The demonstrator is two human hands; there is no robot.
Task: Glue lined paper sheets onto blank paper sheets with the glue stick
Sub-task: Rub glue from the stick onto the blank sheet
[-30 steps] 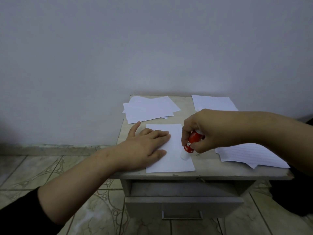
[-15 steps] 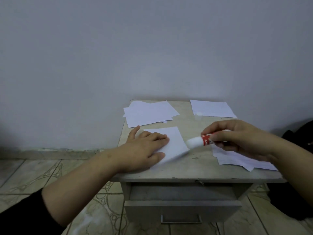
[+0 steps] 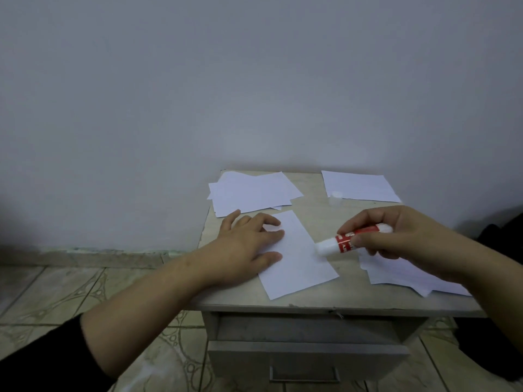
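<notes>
Left hand (image 3: 249, 244): fingers flat, pressing white rectangular paper sheet (image 3: 297, 256) on grey surface (image 3: 311, 302).
Right hand (image 3: 402, 239): fingers gripping red-and-white glue stick (image 3: 349, 241), right of sheet.

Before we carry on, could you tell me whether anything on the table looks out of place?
The sheet under the left hand lies askew to the table edge, and the glue stick cap sits loose near the back.

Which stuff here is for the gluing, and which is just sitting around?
For the gluing: glue stick, sheet under the left hand, lined sheets, blank stack, right hand.
Sitting around: cap, drawer, far sheet.
</notes>
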